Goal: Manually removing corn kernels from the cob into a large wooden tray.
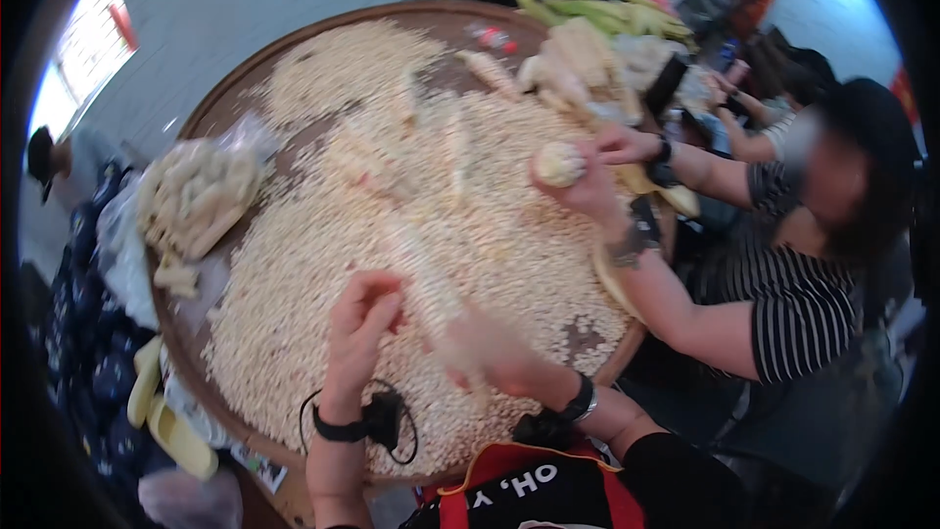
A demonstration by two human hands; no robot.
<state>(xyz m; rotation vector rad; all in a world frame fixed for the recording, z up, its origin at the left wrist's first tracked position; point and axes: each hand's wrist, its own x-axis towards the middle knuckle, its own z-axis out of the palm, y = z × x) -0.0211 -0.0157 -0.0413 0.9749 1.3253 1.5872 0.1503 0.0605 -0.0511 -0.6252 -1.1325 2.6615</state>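
Note:
A pale corn cob (419, 269) with rows of white kernels slants over the table. My right hand (490, 348), smeared by motion, grips its near end. Just left of the cob, my left hand (364, 323) is closed with curled fingers. Whatever it may pinch is too small to make out. Below both hands spreads a thick layer of loose white corn kernels (294, 333) on a round brown table (186, 372). Several more pale cobs (457, 152) lie on the kernels farther off.
At the right, a person in a striped shirt (798, 309) holds a cob (560, 165) end-on in both hands. A plastic bag of pale cobs (201, 191) sits at the left rim. Cobs and green husks (607, 15) are heaped at the far right, near a red-capped bottle (494, 37).

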